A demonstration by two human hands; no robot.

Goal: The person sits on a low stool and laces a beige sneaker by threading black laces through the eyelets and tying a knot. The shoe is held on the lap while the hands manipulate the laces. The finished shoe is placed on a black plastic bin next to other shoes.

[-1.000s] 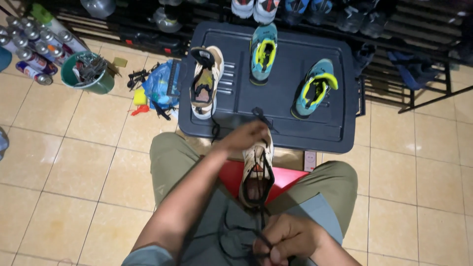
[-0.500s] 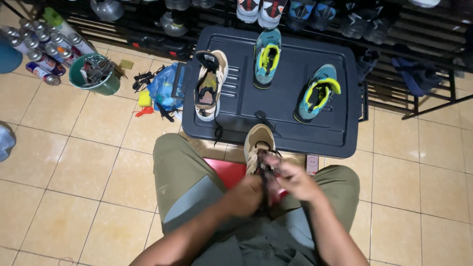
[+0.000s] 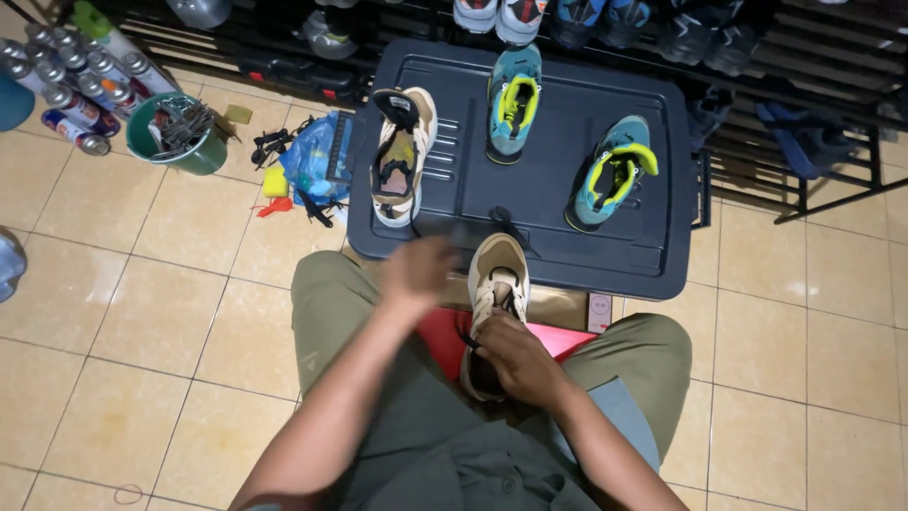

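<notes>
Gripping tan shoe on lap with right hand; left hand blurred just left, grip unclear.

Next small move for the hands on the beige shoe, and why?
Probably bring the left hand back to the black lace: it hangs blurred beside the beige shoe, while the right hand alone grips the shoe's opening, where the lace sits.

The left hand is looking blurry, so its fingers are hard to tell apart. The right hand is covering the back of the tan shoe. The top edge is cutting off the shoes on the rack.
</notes>
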